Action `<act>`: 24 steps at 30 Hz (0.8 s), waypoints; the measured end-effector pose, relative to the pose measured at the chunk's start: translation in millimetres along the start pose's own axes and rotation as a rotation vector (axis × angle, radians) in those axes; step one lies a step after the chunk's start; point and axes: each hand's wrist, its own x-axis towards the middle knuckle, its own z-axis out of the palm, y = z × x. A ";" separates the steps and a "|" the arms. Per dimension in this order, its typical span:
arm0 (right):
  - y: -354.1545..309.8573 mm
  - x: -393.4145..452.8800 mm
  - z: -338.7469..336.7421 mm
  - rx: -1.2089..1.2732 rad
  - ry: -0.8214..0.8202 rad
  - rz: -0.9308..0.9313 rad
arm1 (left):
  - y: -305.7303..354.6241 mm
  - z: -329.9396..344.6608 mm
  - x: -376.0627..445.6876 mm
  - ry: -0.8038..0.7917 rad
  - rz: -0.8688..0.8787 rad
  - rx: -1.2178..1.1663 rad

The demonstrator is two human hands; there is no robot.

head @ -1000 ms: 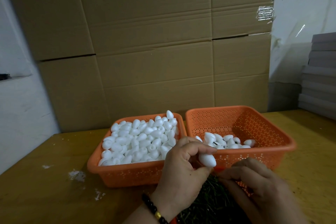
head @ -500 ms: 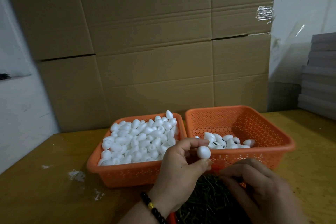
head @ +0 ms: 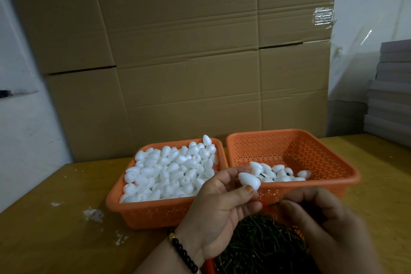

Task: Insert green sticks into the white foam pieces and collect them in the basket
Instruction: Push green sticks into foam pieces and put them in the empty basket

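My left hand (head: 219, 209) pinches one white egg-shaped foam piece (head: 249, 181) between thumb and fingers, just in front of the two baskets. My right hand (head: 322, 227) pinches a thin green stick (head: 274, 204) whose tip points left toward the foam piece, a short gap away. Below both hands lies a dark pile of green sticks (head: 260, 244) in a container. The left orange basket (head: 142, 211) is heaped with plain foam pieces (head: 171, 171). The right orange basket (head: 329, 156) holds several foam pieces (head: 278, 173) at its near left, some with sticks showing.
Both baskets stand side by side on a yellow-brown table (head: 55, 229). White foam crumbs (head: 93, 214) lie on the table to the left. Large cardboard boxes (head: 189, 51) form a wall right behind the baskets. A stack of grey sheets (head: 391, 91) sits at the far right.
My left hand has turned the foam piece and lifted it slightly, so it now lies sideways. My right hand has come up from the stick pile with a stick pinched.
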 end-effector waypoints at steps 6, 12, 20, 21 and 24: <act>0.7 5.2 0.6 0.331 0.009 0.226 | 2.7 1.5 -2.5 -0.053 -0.062 -0.091; -1.8 6.1 0.8 0.406 0.009 0.250 | 4.6 1.7 -3.3 -0.094 -0.116 -0.154; -2.3 2.2 1.1 0.284 0.048 0.080 | 5.2 1.2 -4.4 -0.165 -0.211 -0.219; -0.9 0.8 1.0 0.237 0.065 0.047 | 4.6 1.3 -4.1 -0.163 -0.216 -0.217; 5.0 -1.9 0.1 0.072 0.116 -0.065 | 1.8 2.7 -4.4 -0.164 -0.226 -0.206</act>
